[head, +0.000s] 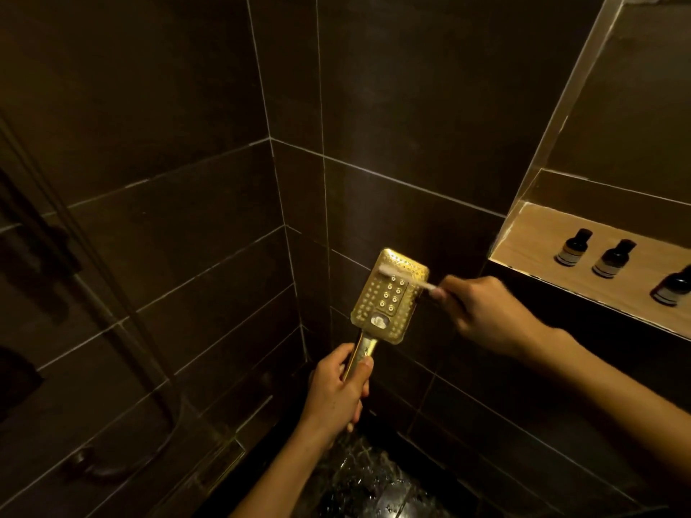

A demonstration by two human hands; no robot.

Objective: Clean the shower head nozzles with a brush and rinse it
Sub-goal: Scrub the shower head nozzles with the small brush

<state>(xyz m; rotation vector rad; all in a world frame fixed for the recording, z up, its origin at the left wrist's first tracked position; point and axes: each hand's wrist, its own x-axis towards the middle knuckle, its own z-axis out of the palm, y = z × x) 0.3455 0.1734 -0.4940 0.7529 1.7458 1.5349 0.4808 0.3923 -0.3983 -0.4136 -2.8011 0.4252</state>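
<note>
A gold rectangular shower head faces me with its nozzle plate up, in the corner of a dark tiled shower. My left hand grips its gold handle from below. My right hand comes in from the right and holds a small white brush. The brush's bristle end lies across the upper rows of nozzles, touching the plate. A white button sits at the lower middle of the plate.
A lit wall niche at the right holds three small dark bottles. A shower hose and dark wall fittings run down the left wall. Wet dark marble floor lies below my hands.
</note>
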